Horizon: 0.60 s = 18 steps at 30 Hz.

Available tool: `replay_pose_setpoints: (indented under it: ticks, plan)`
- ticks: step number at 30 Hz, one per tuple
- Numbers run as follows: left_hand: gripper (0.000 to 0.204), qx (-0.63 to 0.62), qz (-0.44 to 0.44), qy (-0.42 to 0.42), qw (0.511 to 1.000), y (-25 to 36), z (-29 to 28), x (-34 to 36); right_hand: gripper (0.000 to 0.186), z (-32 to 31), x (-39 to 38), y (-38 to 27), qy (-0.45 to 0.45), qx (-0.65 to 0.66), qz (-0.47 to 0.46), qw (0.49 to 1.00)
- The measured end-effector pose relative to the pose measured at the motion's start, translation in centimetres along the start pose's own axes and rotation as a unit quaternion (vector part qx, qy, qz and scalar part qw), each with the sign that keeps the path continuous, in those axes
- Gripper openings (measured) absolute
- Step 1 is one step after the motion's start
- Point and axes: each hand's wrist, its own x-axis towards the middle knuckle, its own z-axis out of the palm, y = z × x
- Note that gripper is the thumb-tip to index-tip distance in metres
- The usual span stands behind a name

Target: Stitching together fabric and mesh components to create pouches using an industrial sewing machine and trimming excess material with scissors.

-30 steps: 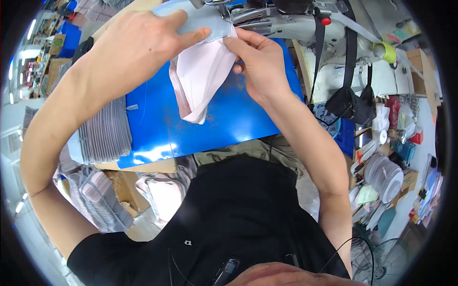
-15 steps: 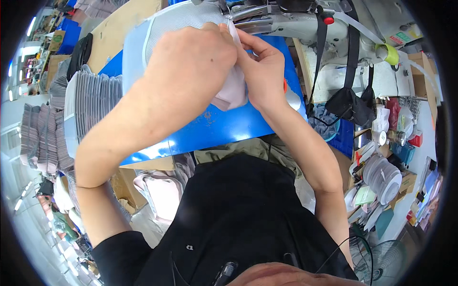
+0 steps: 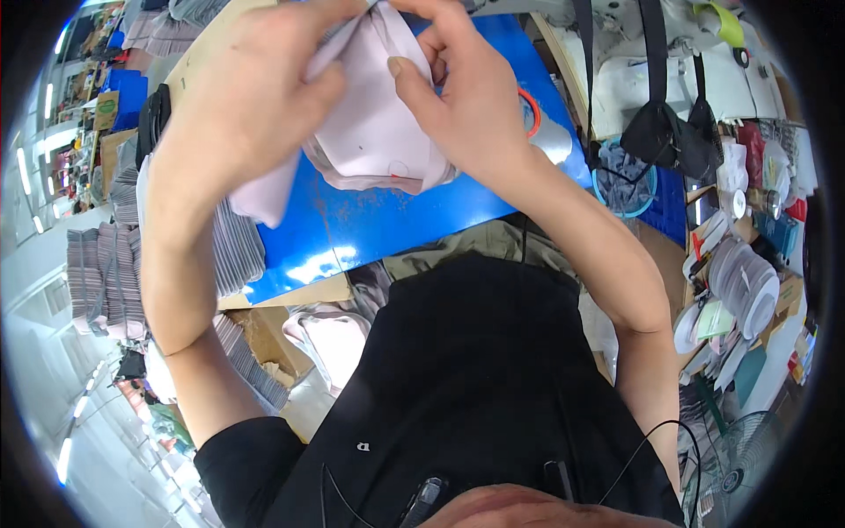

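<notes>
Between my hands, over the blue tabletop [image 3: 321,216], is a pale pink sewn fabric piece [image 3: 370,123] with rounded corners and a greyish edge. A small dark spot and a small red mark show on its pink side. My left hand [image 3: 255,88] is closed on its upper left edge, with the thumb bent against the cloth. On the upper right edge, my right hand [image 3: 466,97] pinches the fabric with curled fingers. A pink flap [image 3: 268,194] hangs below my left hand. The fingertips at the top are partly cut off by the frame.
Stacked grey fabric pieces [image 3: 238,255] stand at the table's left edge. On the right lie a white cylinder [image 3: 553,139] and a red ring [image 3: 530,112]. A blue basket with dark scraps [image 3: 625,180] sits beyond the right edge. Black straps [image 3: 647,79] hang nearby.
The fabric has come away from the metal machine parts at the top, and its pink side now faces up. My hands have spread apart, the left one moving left. The view has shifted.
</notes>
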Motion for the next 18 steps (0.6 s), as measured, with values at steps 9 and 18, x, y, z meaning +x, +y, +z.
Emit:
replay_pose_setpoints:
  ticks: [9, 18]
  plan:
    - [0.038, -0.078, -0.124, -0.198, 0.969, 2.1, -3.9, 2.3, 0.011, 0.2, 1.9, 1.1, -0.069, -0.071, -0.104, 0.990]
    - [0.050, -0.107, -0.022, 0.051, 0.993, 1.0, 4.1, -1.2, 0.035, 0.0, -2.4, 0.1, -0.035, 0.213, 0.147, 0.965]
